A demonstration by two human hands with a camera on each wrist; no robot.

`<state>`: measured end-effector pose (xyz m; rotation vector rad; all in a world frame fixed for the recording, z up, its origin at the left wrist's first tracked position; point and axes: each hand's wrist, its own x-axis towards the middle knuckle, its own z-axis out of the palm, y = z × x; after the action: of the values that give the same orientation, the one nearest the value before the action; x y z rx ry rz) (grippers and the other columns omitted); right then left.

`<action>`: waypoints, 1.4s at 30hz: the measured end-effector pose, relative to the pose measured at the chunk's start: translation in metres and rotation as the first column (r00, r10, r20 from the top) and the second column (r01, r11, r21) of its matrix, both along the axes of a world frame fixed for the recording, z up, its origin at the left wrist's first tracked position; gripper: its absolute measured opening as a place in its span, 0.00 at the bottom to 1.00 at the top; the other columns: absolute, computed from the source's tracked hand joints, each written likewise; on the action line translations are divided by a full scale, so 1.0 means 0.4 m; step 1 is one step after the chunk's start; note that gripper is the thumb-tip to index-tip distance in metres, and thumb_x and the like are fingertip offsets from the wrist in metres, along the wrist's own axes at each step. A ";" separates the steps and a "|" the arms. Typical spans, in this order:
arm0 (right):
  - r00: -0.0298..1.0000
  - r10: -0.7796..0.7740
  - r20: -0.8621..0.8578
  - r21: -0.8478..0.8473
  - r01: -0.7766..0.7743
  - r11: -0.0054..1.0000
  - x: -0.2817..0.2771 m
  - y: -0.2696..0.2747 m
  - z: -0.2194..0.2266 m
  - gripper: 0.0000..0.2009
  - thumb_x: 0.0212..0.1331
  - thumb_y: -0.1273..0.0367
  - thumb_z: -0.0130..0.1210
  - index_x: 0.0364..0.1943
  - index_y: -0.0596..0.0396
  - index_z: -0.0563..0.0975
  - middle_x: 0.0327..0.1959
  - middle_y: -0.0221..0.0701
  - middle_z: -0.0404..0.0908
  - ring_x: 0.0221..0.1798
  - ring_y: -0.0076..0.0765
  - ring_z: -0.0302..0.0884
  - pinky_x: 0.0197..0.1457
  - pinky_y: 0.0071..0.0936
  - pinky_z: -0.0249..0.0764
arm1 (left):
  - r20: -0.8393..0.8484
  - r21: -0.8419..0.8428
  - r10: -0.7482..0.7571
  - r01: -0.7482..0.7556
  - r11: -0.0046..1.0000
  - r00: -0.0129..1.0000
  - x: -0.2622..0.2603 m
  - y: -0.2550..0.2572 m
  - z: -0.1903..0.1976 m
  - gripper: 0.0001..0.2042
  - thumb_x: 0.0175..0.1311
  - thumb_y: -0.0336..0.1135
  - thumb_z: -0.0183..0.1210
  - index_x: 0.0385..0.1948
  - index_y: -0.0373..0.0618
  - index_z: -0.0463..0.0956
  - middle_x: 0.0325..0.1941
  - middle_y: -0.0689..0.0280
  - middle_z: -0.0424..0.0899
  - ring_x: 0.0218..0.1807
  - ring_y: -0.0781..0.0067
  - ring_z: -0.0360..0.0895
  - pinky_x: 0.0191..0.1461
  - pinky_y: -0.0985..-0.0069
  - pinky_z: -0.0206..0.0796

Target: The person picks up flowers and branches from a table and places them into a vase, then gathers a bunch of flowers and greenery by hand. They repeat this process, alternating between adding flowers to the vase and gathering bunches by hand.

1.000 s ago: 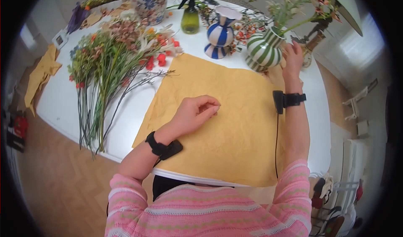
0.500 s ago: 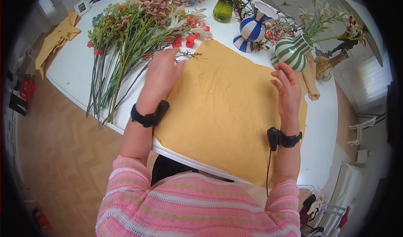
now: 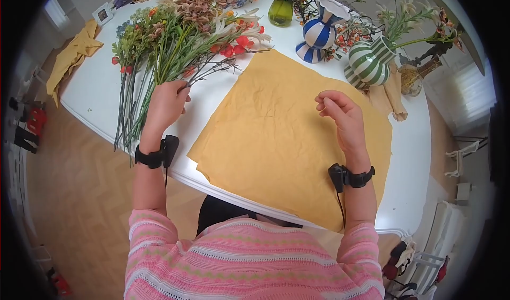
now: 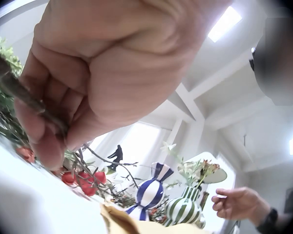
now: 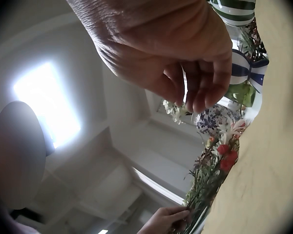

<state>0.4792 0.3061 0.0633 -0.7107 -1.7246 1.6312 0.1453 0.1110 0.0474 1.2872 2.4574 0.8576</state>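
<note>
Her left hand [image 3: 166, 104] curls round a twig [image 3: 210, 72] among the flowers [image 3: 159, 50] at ten o'clock; the right hand [image 3: 340, 116], fingers loosely curled and holding nothing, hovers over the yellow paper [image 3: 276, 135].

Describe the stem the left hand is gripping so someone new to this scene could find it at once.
Start at the white table and find the heap of artificial flowers left of the yellow paper sheet. At the heap's near edge the left hand grips a thin dark twig stem. Unlike the green stalks beside it, it is brownish, bare and branching, slanting towards the red blooms.
</note>
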 end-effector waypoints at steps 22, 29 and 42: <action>0.993 0.112 0.047 -0.066 -0.109 0.992 -0.010 -0.016 -0.016 0.09 0.65 0.70 0.54 0.44 0.61 0.80 0.37 0.28 0.83 0.38 0.20 0.76 0.44 0.20 0.72 | 0.936 0.351 -0.344 -0.175 0.920 0.072 0.277 0.047 0.009 0.15 0.73 0.35 0.50 0.54 0.35 0.70 0.33 0.66 0.80 0.22 0.78 0.74 0.25 0.84 0.63; 0.957 0.227 0.182 -0.012 -0.228 0.974 -0.027 -0.067 -0.006 0.12 0.65 0.67 0.55 0.45 0.61 0.80 0.36 0.27 0.82 0.38 0.18 0.76 0.42 0.19 0.72 | 0.933 0.341 -0.320 -0.128 0.931 0.164 0.346 0.154 0.020 0.11 0.71 0.37 0.53 0.47 0.39 0.70 0.36 0.61 0.82 0.35 0.73 0.81 0.37 0.81 0.71; 0.959 -0.066 0.277 0.064 0.051 0.997 0.008 -0.064 0.035 0.10 0.64 0.66 0.56 0.37 0.59 0.83 0.15 0.21 0.74 0.19 0.11 0.66 0.23 0.13 0.57 | 0.828 0.450 -0.449 0.078 0.889 0.337 0.413 0.289 0.001 0.12 0.70 0.45 0.54 0.43 0.46 0.74 0.40 0.68 0.83 0.48 0.78 0.78 0.49 0.75 0.66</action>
<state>0.4823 0.2806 0.0773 -0.9941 -1.9171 1.4915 0.3103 0.2267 0.0479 0.8315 1.1574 1.4284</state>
